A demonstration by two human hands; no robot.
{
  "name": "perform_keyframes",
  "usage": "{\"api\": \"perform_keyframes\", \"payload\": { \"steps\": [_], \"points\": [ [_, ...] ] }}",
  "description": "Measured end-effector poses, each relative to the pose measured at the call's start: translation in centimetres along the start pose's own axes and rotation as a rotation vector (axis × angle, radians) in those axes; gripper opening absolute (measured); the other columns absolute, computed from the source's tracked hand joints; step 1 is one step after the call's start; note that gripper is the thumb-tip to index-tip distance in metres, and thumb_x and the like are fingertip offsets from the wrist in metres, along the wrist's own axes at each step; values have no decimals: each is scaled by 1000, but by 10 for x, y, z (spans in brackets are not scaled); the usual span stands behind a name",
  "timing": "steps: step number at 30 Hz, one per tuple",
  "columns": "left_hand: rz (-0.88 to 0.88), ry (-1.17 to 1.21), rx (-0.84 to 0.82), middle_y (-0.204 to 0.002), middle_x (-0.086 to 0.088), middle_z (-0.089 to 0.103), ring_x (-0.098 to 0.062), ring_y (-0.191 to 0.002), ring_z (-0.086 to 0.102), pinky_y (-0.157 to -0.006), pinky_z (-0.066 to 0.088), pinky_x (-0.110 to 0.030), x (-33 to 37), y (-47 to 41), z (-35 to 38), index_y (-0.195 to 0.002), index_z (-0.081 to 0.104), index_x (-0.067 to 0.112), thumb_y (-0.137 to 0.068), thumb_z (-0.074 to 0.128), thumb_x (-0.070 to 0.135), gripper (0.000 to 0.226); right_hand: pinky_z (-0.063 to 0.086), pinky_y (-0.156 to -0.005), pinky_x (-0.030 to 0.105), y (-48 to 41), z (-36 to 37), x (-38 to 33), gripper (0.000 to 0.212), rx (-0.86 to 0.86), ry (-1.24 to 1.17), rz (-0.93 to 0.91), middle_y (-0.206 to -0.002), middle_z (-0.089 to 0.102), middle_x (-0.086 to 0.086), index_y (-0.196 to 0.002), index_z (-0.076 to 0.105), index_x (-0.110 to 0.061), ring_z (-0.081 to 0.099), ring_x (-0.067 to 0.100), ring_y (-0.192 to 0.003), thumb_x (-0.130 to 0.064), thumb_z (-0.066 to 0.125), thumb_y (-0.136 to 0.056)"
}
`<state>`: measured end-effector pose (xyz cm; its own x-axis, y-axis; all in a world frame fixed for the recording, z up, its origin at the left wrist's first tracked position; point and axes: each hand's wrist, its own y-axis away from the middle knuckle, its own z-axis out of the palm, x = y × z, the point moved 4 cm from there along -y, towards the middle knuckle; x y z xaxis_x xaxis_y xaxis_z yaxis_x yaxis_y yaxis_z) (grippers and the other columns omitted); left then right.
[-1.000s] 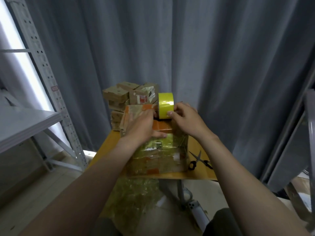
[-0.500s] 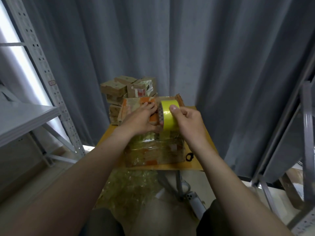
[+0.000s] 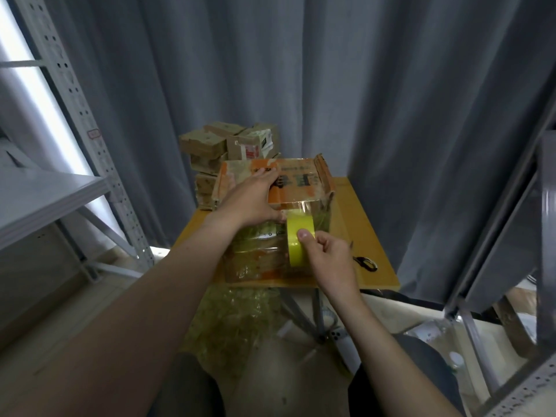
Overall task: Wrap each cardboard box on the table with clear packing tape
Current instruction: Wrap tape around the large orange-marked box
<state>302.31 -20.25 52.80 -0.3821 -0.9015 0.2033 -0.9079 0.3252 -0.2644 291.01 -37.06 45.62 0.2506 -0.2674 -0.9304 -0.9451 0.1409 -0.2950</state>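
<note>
My right hand [image 3: 328,260] hides most of the scissors [image 3: 365,262]. It pinches the yellow tape roll [image 3: 296,236] at the front of the box [image 3: 301,188] on the table [image 3: 376,236]. My left hand [image 3: 252,200] lies flat, fingers straight, on the box top.

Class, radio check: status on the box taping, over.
Left hand flat on the big box, steadying. Right hand pinching the tape roll, clear strip stretched to box. Scissors alongside, not obstructing.

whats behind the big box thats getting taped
A stack of smaller cardboard boxes stands behind the big box at its far left, with the grey curtain beyond. The big box covers the stack's lower right part, so its full extent is hidden.
</note>
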Motion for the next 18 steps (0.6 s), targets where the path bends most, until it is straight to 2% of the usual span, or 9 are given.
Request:
{"api": "perform_keyframes", "payload": {
  "steps": [3,4,6,8,9,10,12,15,18],
  "points": [
    [11,-56,-21,-170,8,14,-13,-157,10,-123,11,-63,1,2,-1,-163,15,25,-73,81,60,117,36,-56,25,-1,-1,2,28,3,-12,48,-59,52,-16,-82,54,-19,46,4,-52,-37,69,-98],
    [10,-78,-30,-171,9,11,-12,-157,8,-123,7,-64,1,2,0,-164,15,25,-75,79,61,115,43,-63,24,-2,-4,-1,23,15,-1,59,-75,63,-16,-98,57,-21,57,1,-64,-38,73,-95],
    [10,-95,-30,-171,11,10,-10,-157,7,-122,4,-65,1,3,-1,-164,16,25,-77,77,62,112,49,-93,25,-6,-17,-14,49,94,182,-53,-122,64,-8,-133,49,-22,61,4,-110,-42,72,-94],
    [11,-85,-30,-170,12,11,-10,-157,8,-122,4,-65,2,5,-2,-163,18,25,-79,76,62,109,25,-124,35,-12,-20,-41,68,43,442,-268,-162,36,0,-159,31,-18,29,16,-152,-53,50,-103],
    [13,-79,-28,-170,12,11,-9,-157,8,-122,4,-65,3,6,-3,-163,19,25,-81,74,61,105,12,-129,37,-16,-13,-55,76,-81,512,-300,-172,17,0,-165,19,-17,10,16,-159,-60,35,-104],
    [19,-76,-27,-170,12,12,-9,-157,8,-123,3,-65,4,8,-3,-163,19,25,-85,71,58,99,5,-130,40,-21,-3,-63,82,-227,554,-268,-174,2,0,-166,10,-17,-2,17,-160,-65,24,-102],
    [25,-85,-29,-171,12,10,-9,-157,7,-123,-2,-63,7,10,-5,-163,18,27,-95,61,51,84,-1,-129,40,-36,19,-71,87,-441,707,-167,-173,-8,6,-166,2,-13,-8,21,-159,-70,13,-101],
    [12,-154,-56,-171,13,4,-9,-157,2,-124,-6,-59,5,9,-4,-164,13,31,-103,48,51,72,-6,-127,40,-72,45,-72,93,-483,921,-65,-172,-9,13,-165,0,-7,-10,25,-160,-73,2,-99],
    [12,-145,-41,-170,11,16,-13,-156,13,-125,-5,-56,1,5,3,-163,13,35,-90,62,62,92,-9,-128,46,-111,58,-72,95,-503,903,19,-172,-10,16,-166,3,-13,-15,29,-159,-77,-1,-96]
  ]
}}
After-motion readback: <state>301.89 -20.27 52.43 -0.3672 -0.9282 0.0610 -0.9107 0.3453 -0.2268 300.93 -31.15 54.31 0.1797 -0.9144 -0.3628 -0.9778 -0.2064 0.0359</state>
